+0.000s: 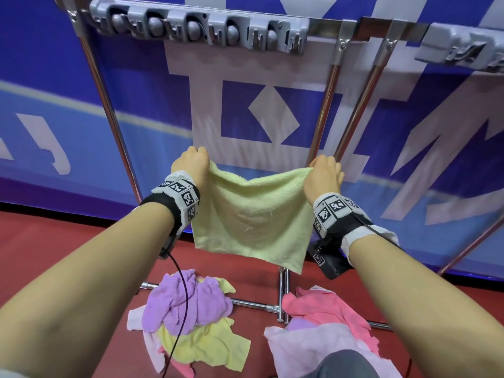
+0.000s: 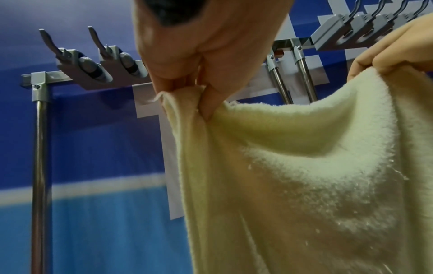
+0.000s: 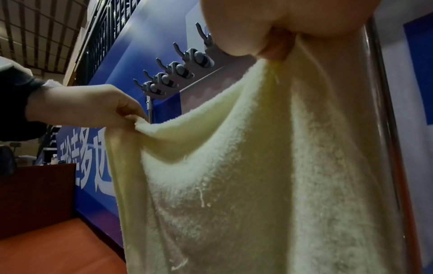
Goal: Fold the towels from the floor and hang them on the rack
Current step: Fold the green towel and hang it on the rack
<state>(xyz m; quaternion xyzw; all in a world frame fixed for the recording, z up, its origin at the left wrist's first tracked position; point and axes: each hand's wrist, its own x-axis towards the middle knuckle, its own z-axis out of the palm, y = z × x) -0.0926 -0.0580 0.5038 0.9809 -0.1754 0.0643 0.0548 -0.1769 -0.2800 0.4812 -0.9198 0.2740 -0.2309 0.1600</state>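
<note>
From the head view, the pale yellow towel hangs spread in the air in front of the rack, a soft terry square with loose threads on its face. The left hand pinches its upper left corner, the right hand pinches the upper right, and the top edge sags between them. The rack is chromed metal tube with grey plastic clip blocks along its top bar (rounded rollers set in each). Below the towel, at the rack's feet on the red floor, lie two crumpled heaps: a purple and yellow pile and a pink and lilac pile. Behind the rack stands a blue banner with large white characters.

Left wrist view now: fingertips clamp a bunched corner, a frayed thread poking out; the fluffy nap is plain, and the right hand grips the far corner.

Right wrist view: the right hand nips the cloth beside a shiny upright tube, the left hand holds the opposite corner, and dark ceiling panels show above the rack.
</note>
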